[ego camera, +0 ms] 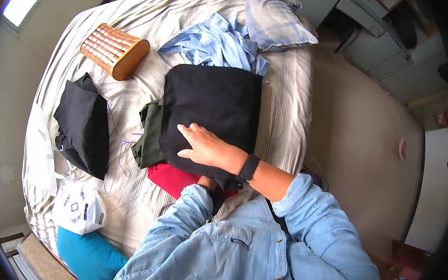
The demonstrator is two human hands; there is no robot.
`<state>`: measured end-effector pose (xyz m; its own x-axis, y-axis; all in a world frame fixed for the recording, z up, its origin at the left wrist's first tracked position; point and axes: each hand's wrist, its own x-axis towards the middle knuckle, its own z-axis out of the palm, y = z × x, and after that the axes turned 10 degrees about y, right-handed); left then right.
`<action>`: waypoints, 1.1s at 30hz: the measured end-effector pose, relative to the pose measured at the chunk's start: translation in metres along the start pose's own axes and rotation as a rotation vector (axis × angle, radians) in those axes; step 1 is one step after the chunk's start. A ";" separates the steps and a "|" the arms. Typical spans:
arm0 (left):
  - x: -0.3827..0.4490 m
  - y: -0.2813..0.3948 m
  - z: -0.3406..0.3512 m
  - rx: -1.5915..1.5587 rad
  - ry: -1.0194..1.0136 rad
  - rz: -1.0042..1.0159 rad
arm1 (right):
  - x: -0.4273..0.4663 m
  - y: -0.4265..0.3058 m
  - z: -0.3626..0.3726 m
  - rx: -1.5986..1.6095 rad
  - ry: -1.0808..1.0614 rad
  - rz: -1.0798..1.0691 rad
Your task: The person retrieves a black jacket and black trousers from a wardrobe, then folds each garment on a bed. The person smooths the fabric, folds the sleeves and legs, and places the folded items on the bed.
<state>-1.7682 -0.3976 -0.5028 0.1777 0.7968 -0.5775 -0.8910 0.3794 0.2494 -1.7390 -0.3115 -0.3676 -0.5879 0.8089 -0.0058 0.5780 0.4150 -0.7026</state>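
A folded black cloth (213, 101) lies on the bed in front of me. My right hand (202, 143) rests palm down on its lower part, fingers spread, holding nothing. Only the wrist and a small part of my left hand (208, 182) show at the cloth's near edge; its fingers are hidden under the black fabric. A dark green cloth (151, 134) pokes out from the left side of the black one, and a red cloth (174, 179) lies below, by my left wrist. Behind the black cloth is a crumpled light blue garment (216, 42).
On the striped bed sheet (135, 210) lie another black cloth (85, 127), a wire hanger (119, 156), a woven basket (112, 50), a white plastic bag (77, 207) and a pillow (278, 21). A teal cushion (87, 257) sits at the near left, cabinets at the far right.
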 end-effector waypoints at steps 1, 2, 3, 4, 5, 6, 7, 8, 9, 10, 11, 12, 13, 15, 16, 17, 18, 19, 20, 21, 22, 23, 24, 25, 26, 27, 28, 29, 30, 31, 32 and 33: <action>0.005 0.001 -0.002 -0.019 0.008 0.005 | 0.003 0.004 0.001 -0.003 0.061 -0.058; 0.008 0.001 -0.004 -0.037 0.019 0.011 | 0.002 -0.005 -0.014 -0.143 0.132 -0.074; 0.009 0.000 -0.005 -0.032 0.019 0.006 | 0.002 0.004 -0.018 -0.270 0.292 -0.169; 0.013 0.001 -0.004 -0.046 0.023 0.001 | 0.004 0.014 -0.020 -0.398 0.453 -0.264; 0.013 -0.001 -0.003 -0.051 0.028 -0.002 | 0.005 0.028 -0.018 -0.400 0.448 -0.228; 0.014 -0.002 -0.002 -0.049 0.030 -0.012 | 0.005 0.050 -0.008 -0.435 0.404 -0.142; 0.016 -0.003 -0.002 -0.053 0.032 -0.007 | 0.003 0.069 0.006 -0.444 0.380 -0.091; 0.016 -0.004 0.000 -0.053 0.038 -0.006 | 0.005 0.074 0.011 -0.449 0.360 -0.042; 0.015 -0.006 0.000 -0.042 0.041 -0.011 | 0.008 0.078 0.017 -0.468 0.347 0.003; 0.018 -0.007 0.003 -0.048 0.039 -0.007 | 0.013 0.084 0.020 -0.465 0.366 0.015; 0.018 -0.009 0.005 -0.040 0.039 -0.017 | 0.016 0.085 0.021 -0.462 0.379 0.035; 0.017 -0.010 0.005 -0.021 0.038 -0.031 | 0.018 0.087 0.021 -0.459 0.391 0.054; 0.011 -0.009 0.003 0.020 0.035 -0.049 | 0.018 0.089 0.022 -0.460 0.380 0.060; -0.015 0.001 -0.010 0.292 0.005 -0.140 | 0.020 0.094 0.024 -0.438 0.378 0.067; -0.029 0.012 -0.020 0.567 -0.030 -0.203 | 0.021 0.097 0.024 -0.427 0.375 0.069; -0.041 0.042 -0.015 1.063 -0.190 -0.274 | 0.020 0.100 0.020 -0.427 0.358 0.089; -0.054 0.071 -0.009 1.535 -0.429 -0.288 | 0.019 0.105 0.017 -0.428 0.366 0.061; -0.077 0.097 0.043 1.669 -0.576 -0.255 | 0.018 0.113 0.018 -0.436 0.369 0.031; -0.094 0.123 0.092 1.791 -0.710 -0.226 | 0.015 0.116 0.020 -0.431 0.359 -0.003; -0.092 0.135 0.104 1.747 -0.671 -0.053 | 0.011 0.119 0.019 -0.415 0.356 -0.041; -0.080 0.144 0.113 1.702 -0.638 0.135 | 0.004 0.124 0.016 -0.406 0.352 -0.071; -0.061 0.148 0.128 1.755 -0.562 0.389 | -0.002 0.126 0.011 -0.391 0.341 -0.106; -0.038 0.153 0.145 1.790 -0.490 0.644 | -0.009 0.130 0.004 -0.382 0.334 -0.132; -0.007 0.156 0.148 2.057 -0.362 0.978 | -0.019 0.145 0.006 -0.363 0.443 -0.219; 0.027 0.154 0.137 2.291 -0.187 1.333 | -0.025 0.141 -0.003 -0.426 0.375 -0.158; 0.066 0.156 0.115 2.336 -0.080 1.267 | -0.030 0.141 -0.014 -0.428 0.342 -0.140; 0.092 0.160 0.097 2.382 0.023 1.193 | -0.036 0.145 -0.022 -0.425 0.311 -0.118; 0.097 0.163 0.097 2.399 0.033 1.147 | -0.041 0.152 -0.027 -0.444 0.300 -0.113; 0.103 0.162 0.098 2.415 0.046 1.100 | -0.046 0.159 -0.033 -0.429 0.284 -0.131; 0.106 0.158 0.098 2.434 0.046 1.080 | -0.050 0.166 -0.039 -0.415 0.268 -0.150; 0.108 0.155 0.096 2.456 0.052 1.080 | -0.051 0.172 -0.041 -0.390 0.259 -0.169; 0.109 0.151 0.095 2.481 0.071 1.087 | -0.052 0.178 -0.041 -0.369 0.273 -0.196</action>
<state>-1.8437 -0.2089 -0.4537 0.2207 0.9566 0.1905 0.9547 -0.2518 0.1583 -1.5827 -0.2628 -0.4631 -0.5645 0.7599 0.3225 0.6619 0.6501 -0.3731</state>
